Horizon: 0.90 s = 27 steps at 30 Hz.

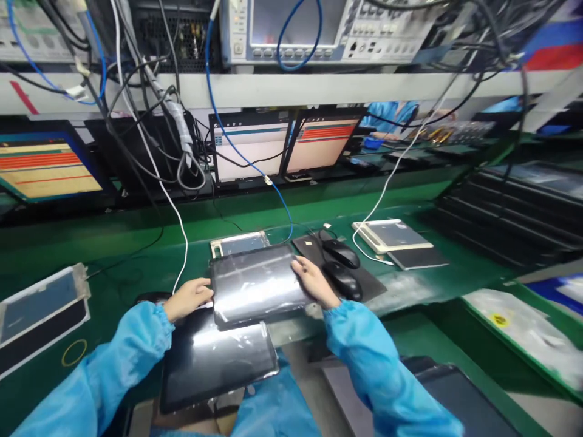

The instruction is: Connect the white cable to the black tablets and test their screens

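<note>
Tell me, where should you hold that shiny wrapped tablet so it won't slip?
Probably by its two short edges, one from each side, as the left hand and right hand do now. The wrapped tablet is flat, wide and looks slippery in film.

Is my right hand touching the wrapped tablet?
Touching. The head view shows the right hand with fingers laid over the right edge of the wrapped tablet, no gap.

Even, bright overhead factory light; few hard shadows. Soft white glare streaks on the wrapped tablet (257,282) and on the dark tablet (214,358) below it. Lit monitors (282,145) glow, text unreadable. Wide-angle warp bends the shelf (319,88) and bench edges. Right side smeared by motion blur; overall soft focus.
</note>
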Each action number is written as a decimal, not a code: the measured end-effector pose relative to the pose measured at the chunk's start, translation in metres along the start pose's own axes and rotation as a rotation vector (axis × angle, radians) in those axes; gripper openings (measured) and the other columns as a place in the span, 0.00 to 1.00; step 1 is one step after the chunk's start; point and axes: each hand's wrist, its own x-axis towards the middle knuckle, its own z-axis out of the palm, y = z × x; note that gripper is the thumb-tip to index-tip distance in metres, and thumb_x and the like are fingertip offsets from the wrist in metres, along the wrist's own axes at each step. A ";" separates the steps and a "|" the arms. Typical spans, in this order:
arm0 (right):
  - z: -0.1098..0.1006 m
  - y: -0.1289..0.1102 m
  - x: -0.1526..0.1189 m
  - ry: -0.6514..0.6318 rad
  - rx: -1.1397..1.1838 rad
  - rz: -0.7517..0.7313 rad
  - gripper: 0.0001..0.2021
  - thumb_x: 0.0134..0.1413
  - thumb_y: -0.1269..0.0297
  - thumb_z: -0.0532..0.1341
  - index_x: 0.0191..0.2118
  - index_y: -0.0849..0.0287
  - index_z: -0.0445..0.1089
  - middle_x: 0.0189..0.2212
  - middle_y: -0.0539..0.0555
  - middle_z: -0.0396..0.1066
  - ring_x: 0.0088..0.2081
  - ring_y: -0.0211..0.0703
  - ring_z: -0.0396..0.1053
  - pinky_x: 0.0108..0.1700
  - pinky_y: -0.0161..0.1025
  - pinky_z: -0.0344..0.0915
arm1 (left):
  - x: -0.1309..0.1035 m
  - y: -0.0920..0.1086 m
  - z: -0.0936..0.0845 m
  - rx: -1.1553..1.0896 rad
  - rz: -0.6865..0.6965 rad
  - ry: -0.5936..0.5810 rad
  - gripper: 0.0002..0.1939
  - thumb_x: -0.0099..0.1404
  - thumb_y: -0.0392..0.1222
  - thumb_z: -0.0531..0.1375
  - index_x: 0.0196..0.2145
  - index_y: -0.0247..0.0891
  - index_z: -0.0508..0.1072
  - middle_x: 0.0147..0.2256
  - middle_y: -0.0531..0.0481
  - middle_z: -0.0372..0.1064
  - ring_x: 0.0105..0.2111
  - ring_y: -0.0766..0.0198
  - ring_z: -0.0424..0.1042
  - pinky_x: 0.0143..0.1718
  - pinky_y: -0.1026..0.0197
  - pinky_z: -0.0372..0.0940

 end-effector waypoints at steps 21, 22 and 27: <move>0.050 -0.006 0.074 -0.021 -0.703 -0.044 0.18 0.66 0.56 0.49 0.56 0.56 0.61 0.40 0.58 0.76 0.40 0.51 0.74 0.37 0.39 0.63 | 0.082 -0.036 -0.024 -0.071 -0.012 0.183 0.41 0.37 0.57 0.69 0.45 0.27 0.70 0.28 0.45 0.75 0.30 0.57 0.74 0.39 0.56 0.65; 0.050 -0.006 0.074 -0.020 -0.705 -0.046 0.18 0.66 0.56 0.48 0.56 0.56 0.61 0.40 0.58 0.76 0.40 0.51 0.74 0.37 0.39 0.63 | 0.082 -0.037 -0.025 -0.069 -0.010 0.184 0.41 0.38 0.57 0.69 0.45 0.27 0.70 0.28 0.45 0.75 0.31 0.57 0.74 0.39 0.56 0.65; 0.051 -0.005 0.074 -0.012 -0.706 -0.056 0.18 0.66 0.56 0.49 0.56 0.57 0.61 0.39 0.58 0.76 0.40 0.52 0.74 0.37 0.39 0.63 | 0.083 -0.039 -0.027 -0.044 -0.003 0.197 0.38 0.39 0.55 0.69 0.45 0.28 0.71 0.28 0.45 0.75 0.31 0.56 0.74 0.38 0.56 0.65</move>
